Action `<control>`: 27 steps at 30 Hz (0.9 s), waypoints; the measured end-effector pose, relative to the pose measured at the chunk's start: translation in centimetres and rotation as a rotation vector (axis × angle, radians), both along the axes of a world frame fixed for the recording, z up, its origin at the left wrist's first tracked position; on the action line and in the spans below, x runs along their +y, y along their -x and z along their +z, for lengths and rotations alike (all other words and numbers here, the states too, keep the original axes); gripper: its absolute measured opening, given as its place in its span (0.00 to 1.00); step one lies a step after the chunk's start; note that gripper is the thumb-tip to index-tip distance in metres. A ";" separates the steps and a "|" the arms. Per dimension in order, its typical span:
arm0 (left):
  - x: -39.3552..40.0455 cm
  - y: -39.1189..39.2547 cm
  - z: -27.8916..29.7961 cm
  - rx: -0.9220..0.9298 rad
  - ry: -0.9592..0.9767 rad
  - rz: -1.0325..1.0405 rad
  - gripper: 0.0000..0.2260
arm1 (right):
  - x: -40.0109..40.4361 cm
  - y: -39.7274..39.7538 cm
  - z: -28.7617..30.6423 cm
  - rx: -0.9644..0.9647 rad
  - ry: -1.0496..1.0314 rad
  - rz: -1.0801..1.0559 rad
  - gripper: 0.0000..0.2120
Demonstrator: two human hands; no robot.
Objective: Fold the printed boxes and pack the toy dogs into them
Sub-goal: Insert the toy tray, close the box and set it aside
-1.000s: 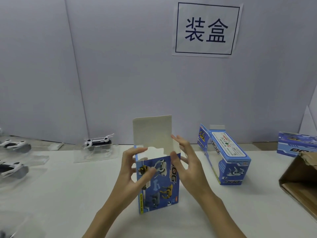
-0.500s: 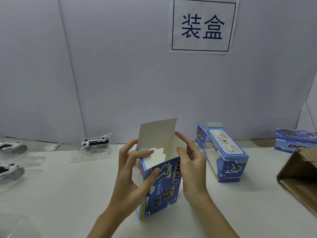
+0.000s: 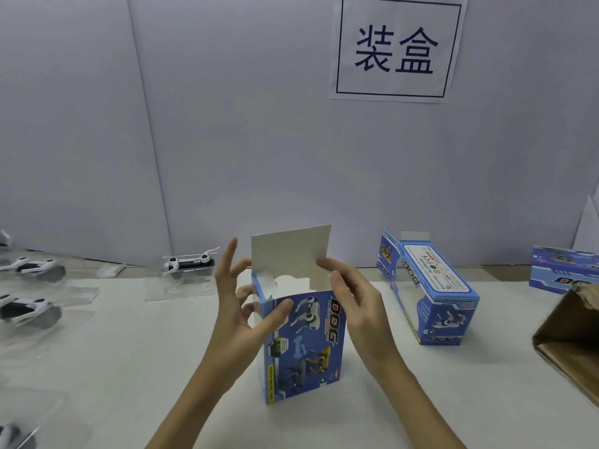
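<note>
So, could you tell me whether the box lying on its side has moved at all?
No. The lying box sits where it did, below and right of the wall sign, near the table's back edge.

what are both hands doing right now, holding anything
Left hand: holding the upright blue DOG box, thumb on its front, fingers round its left side.
Right hand: holding the same box at its right side near the open top flap.

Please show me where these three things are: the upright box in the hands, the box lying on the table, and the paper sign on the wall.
upright box (image 3: 304,348), head view, on its printed front face.
lying box (image 3: 434,277), head view, on its white top label.
paper sign (image 3: 397,48), head view, between the two printed characters.
</note>
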State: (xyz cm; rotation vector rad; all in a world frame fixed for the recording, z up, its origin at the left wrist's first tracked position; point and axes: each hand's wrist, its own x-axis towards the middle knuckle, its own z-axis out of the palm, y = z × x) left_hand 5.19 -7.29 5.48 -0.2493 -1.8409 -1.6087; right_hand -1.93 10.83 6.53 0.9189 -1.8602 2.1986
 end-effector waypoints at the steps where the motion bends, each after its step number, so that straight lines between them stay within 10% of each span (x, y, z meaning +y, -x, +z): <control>1: -0.1 0.0 0.1 -0.017 0.012 -0.007 0.47 | -0.2 0.1 -0.1 -0.008 0.036 0.001 0.15; 12: -0.3 0.0 -0.2 -0.004 0.086 -0.008 0.21 | -0.2 0.7 -1.1 -0.141 0.151 0.123 0.19; 17: -0.6 0.0 -0.6 0.001 0.151 -0.012 0.27 | -1.0 0.0 -1.4 -0.051 0.028 0.045 0.15; 23: -0.5 0.4 -0.7 0.025 0.111 0.019 0.26 | -1.5 -0.2 -2.1 -0.065 0.040 0.042 0.33; 27: 0.0 0.5 -1.6 0.080 0.078 0.055 0.39 | -1.4 -0.2 -1.9 -0.157 0.145 0.062 0.25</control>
